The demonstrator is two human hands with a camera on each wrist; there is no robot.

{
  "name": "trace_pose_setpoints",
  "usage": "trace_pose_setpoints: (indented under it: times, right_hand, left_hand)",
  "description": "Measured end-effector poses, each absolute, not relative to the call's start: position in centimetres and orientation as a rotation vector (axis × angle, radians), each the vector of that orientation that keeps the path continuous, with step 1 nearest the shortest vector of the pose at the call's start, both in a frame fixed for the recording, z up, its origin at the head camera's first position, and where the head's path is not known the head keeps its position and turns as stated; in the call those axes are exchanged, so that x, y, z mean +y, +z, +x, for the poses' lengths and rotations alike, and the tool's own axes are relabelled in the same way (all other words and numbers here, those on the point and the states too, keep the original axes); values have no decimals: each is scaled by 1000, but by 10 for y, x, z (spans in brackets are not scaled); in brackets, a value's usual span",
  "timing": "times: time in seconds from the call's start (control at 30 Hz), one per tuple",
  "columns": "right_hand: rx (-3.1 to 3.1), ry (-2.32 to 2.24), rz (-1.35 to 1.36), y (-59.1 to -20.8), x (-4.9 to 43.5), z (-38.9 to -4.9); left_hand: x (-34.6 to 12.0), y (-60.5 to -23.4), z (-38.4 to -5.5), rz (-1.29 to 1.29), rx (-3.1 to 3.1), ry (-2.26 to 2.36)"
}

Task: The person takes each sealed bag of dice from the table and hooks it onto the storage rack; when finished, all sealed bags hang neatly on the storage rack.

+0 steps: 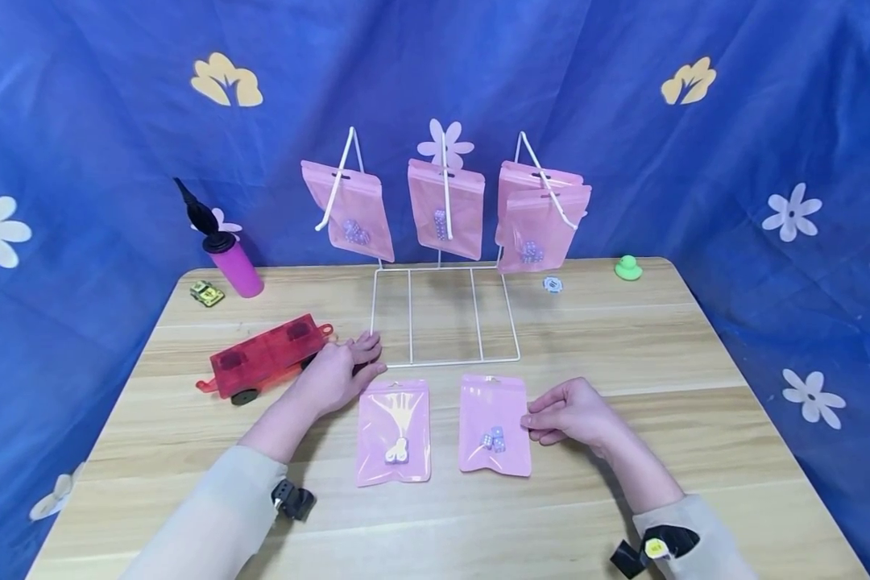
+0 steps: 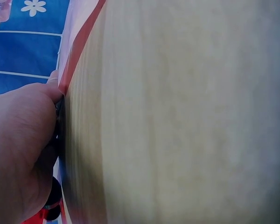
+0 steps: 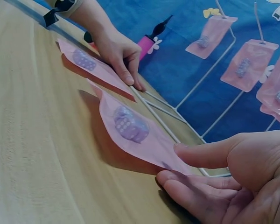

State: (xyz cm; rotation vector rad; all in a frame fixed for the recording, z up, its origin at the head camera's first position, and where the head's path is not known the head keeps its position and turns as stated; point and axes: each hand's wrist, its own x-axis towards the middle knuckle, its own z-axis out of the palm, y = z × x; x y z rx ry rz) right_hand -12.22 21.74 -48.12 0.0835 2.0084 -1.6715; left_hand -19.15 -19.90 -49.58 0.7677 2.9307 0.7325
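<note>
My right hand [image 1: 569, 415] pinches the right edge of a pink zip bag [image 1: 478, 411] with purple dice inside; in the right wrist view the thumb lies above the bag's edge and the fingers below. That bag's near end bows up off the table. To its left lies another pink bag [image 1: 377, 419] of dice, washed out by glare. My left hand [image 1: 337, 370] holds the front left corner of the white wire rack [image 1: 449, 363], thumb and fingers on either side of the corner. In the left wrist view the hand [image 2: 21, 144] mostly hides that grip.
Pink dice bags [image 1: 449, 189] hang on the rack's three hooks. A red toy wagon [image 1: 268, 354] stands beside my left hand. Farther back are a toy car [image 1: 206, 293], a magenta hand pump [image 1: 235, 266], a patterned chip [image 1: 553, 284] and a green duck [image 1: 628, 269].
</note>
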Motion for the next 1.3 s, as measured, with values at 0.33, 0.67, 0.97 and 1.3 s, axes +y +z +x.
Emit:
trace_pose_setpoints:
  times: [0.33,0.67,0.97,1.3]
  right_hand:
    - [1997,-1700,41,-489,214,-125]
    - [1945,-1766,-64,-487,213,-129]
    - [1929,-1807,-165,-480,211,-128]
    - [2089,-1829,-249,-458,210,-135]
  left_hand:
    - [-199,-495,-192,785,2934,738]
    - [-199,-494,-191,767,2945,736]
    - [-200,-495,-192,747,2929,712]
    - [-199,-496,-191,772,2936,733]
